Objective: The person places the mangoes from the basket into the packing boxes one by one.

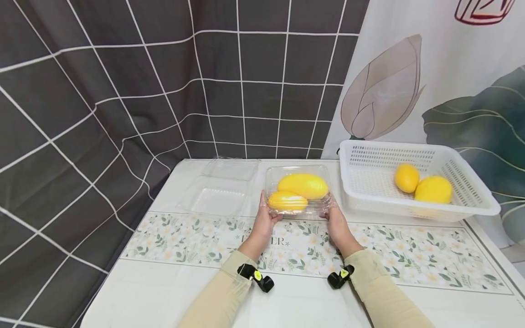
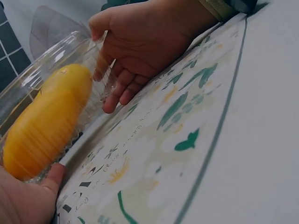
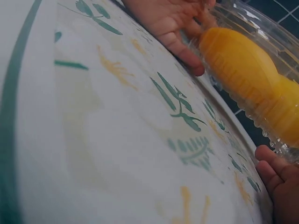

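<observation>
A clear plastic box point(image 1: 297, 169) holds a large yellow fruit point(image 1: 302, 186) and a smaller orange-yellow fruit point(image 1: 287, 201), both long and rounded like mangoes. My left hand point(image 1: 264, 222) grips the box by its left side, thumb near the front edge. On the opposite side my right hand point(image 1: 338, 224) holds it, fingers against the clear wall. In the left wrist view the right hand point(image 2: 145, 39) has its fingertips at the box corner. The right wrist view shows the left hand point(image 3: 170, 21) at the far end. Whether the box touches the table cannot be told.
Another clear plastic box point(image 1: 219, 200) lies with its lid opened on the table's left. At the right stands a white perforated basket point(image 1: 381, 209) with two yellow fruits point(image 1: 434, 190) inside. A flowered strip point(image 1: 426, 255) crosses the white table; curtains hang behind.
</observation>
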Demonstrator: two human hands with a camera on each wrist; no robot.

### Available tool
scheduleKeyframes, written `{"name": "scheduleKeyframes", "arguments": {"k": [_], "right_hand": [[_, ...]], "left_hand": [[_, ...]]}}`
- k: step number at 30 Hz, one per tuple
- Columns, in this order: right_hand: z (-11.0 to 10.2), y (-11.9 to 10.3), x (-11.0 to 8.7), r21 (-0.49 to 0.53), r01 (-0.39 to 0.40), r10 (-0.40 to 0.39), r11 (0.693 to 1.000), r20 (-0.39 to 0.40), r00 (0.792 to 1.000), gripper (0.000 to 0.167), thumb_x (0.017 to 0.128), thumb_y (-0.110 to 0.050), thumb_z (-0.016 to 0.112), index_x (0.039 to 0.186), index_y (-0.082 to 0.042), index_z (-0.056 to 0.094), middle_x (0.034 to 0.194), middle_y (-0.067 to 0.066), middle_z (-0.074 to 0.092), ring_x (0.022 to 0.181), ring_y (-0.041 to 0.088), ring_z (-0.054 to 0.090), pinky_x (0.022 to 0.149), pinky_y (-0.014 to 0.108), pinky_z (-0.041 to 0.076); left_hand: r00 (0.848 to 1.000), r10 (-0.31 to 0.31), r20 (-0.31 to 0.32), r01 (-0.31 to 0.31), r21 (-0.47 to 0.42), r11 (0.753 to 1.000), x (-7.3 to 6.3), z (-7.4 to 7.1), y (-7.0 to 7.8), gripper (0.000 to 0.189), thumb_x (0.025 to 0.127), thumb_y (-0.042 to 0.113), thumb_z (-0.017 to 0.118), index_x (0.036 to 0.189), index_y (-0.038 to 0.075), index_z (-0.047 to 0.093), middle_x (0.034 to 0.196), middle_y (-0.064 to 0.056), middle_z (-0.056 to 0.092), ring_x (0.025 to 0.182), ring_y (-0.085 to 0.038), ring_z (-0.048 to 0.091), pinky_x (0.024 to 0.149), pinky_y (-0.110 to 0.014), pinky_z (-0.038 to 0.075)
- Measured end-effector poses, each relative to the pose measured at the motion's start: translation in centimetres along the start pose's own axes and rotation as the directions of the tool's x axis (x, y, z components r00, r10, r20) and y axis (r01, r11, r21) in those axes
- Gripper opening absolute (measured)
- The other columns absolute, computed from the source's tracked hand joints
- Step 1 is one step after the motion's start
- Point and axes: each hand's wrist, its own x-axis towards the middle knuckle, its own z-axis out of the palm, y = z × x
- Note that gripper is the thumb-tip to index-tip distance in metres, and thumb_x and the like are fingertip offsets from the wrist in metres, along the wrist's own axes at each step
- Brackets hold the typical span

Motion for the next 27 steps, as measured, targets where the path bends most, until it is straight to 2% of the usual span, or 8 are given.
{"name": "scheduleKeyframes", "arguments": {"k": [3,7,12,16,19,23,25,27], "right_hand": [[0.09,0.01,0.12,0.009,0.034,-0.034,0.999,-0.002,0.999,0.055,0.104,-0.025,0.005,0.139,0.001,0.038,0.126,0.023,0.05,0.113,0.034,0.051,0.104,0.047,0.04],[0.14,0.09,0.2,0.008,0.04,-0.04,0.999,-0.003,0.999,0.049,0.102,-0.02,0.009,0.13,0.001,0.041,0.116,0.022,0.053,0.106,0.033,0.053,0.095,0.04,0.044],[0.05,0.1,0.25,0.009,0.014,-0.014,1.0,0.002,1.0,0.046,0.1,-0.02,0.01,0.117,0.001,0.047,0.109,0.021,0.055,0.1,0.03,0.057,0.085,0.032,0.049],[-0.12,0.02,0.3,0.026,-0.007,0.006,1.0,0.014,1.0,0.051,0.101,-0.023,0.007,0.116,0.001,0.049,0.107,0.019,0.056,0.094,0.026,0.058,0.077,0.027,0.051],[-0.2,-0.05,0.43,0.064,-0.018,0.016,0.998,0.02,1.0,0.054,0.101,-0.023,0.006,0.118,0.005,0.05,0.102,0.017,0.057,0.088,0.023,0.059,0.072,0.026,0.053],[-0.19,-0.09,0.52,0.123,-0.024,0.024,0.992,0.005,1.0,0.056,0.102,-0.02,0.01,0.136,0.008,0.044,0.099,0.015,0.056,0.086,0.021,0.055,0.072,0.024,0.051],[-0.12,-0.11,0.48,0.138,-0.028,0.027,0.99,0.005,1.0,0.058,0.102,-0.021,0.012,0.148,0.004,0.036,0.105,0.017,0.055,0.09,0.021,0.055,0.076,0.025,0.052],[-0.12,-0.06,0.42,0.099,-0.029,0.029,0.995,0.002,1.0,0.06,0.103,-0.023,0.013,0.156,-0.001,0.027,0.119,0.018,0.052,0.098,0.024,0.053,0.081,0.026,0.05]], "left_hand": [[1.0,0.028,-0.012,-0.028,0.037,0.999,0.13,0.01,-0.06,0.058,0.113,0.034,0.021,0.164,0.025,-0.003,0.108,-0.007,0.054,0.088,-0.015,0.052,0.093,-0.035,0.053],[0.998,0.039,-0.042,-0.037,0.049,0.998,0.22,0.08,-0.03,0.058,0.111,0.027,0.023,0.164,0.026,0.002,0.095,-0.004,0.054,0.08,-0.016,0.053,0.075,-0.028,0.051],[0.998,0.026,-0.065,-0.023,0.052,0.998,0.2,0.13,0.04,0.061,0.107,0.02,0.023,0.164,0.028,0.004,0.092,-0.005,0.053,0.076,-0.015,0.051,0.067,-0.025,0.048],[0.997,0.032,-0.066,-0.029,0.052,0.998,0.19,0.3,0.11,0.064,0.104,0.015,0.021,0.164,0.027,0.006,0.089,-0.005,0.051,0.075,-0.016,0.05,0.066,-0.024,0.045],[0.998,0.041,-0.056,-0.038,0.059,0.998,0.2,0.34,0.12,0.064,0.103,0.015,0.022,0.164,0.025,0.004,0.088,-0.004,0.052,0.075,-0.016,0.05,0.066,-0.025,0.046],[0.998,0.049,-0.034,-0.046,0.089,0.995,0.18,0.21,0.12,0.065,0.104,0.019,0.025,0.164,0.024,0.001,0.091,-0.007,0.056,0.077,-0.018,0.053,0.071,-0.029,0.05],[0.999,0.046,-0.021,-0.043,0.122,0.992,0.07,0.0,0.09,0.063,0.106,0.023,0.024,0.164,0.025,0.0,0.107,-0.009,0.057,0.085,-0.022,0.054,0.082,-0.035,0.052],[1.0,0.027,-0.011,-0.025,0.156,0.987,-0.09,-0.21,0.08,0.062,0.107,0.027,0.023,0.164,0.029,-0.001,0.137,-0.01,0.052,0.108,-0.025,0.056,0.103,-0.044,0.046]]}}
